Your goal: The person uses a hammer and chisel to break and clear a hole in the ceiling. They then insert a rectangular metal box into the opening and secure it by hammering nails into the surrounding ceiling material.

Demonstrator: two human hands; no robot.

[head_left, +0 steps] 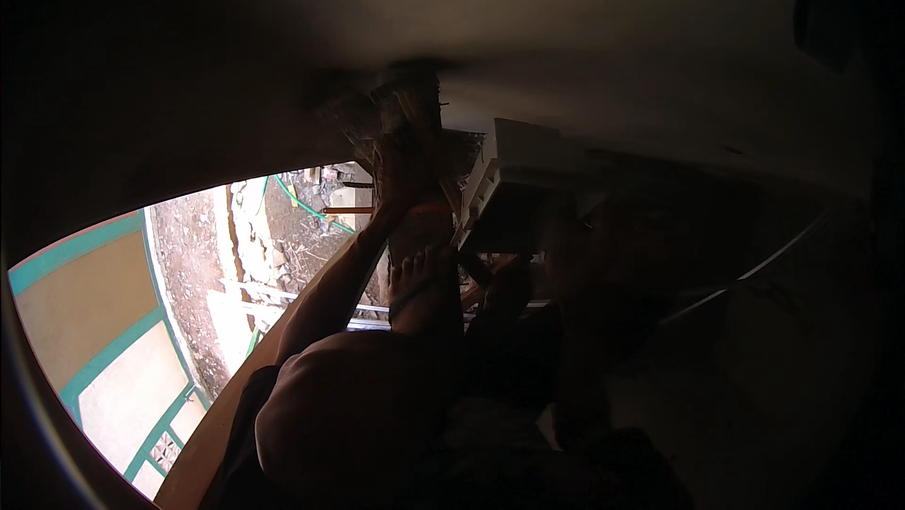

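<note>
Wooden post (pixel 412 112) likely needs steady bracing where the left grip (pixel 400 175) meets it; in shadow, I cannot tell whether left or right grip (pixel 571 235) clasps anything.

Before us, teal stripes (pixel 112 352) cross a tan-and-cream wall (pixel 132 378) at eight o'clock; a bright green line (pixel 290 195) and an orange rod (pixel 345 210) colour nine o'clock, a brown post (pixel 412 106) eleven, a pale grey block (pixel 528 149) one.

Bare forearm (pixel 327 298), dark clothing (pixel 242 427)
</note>
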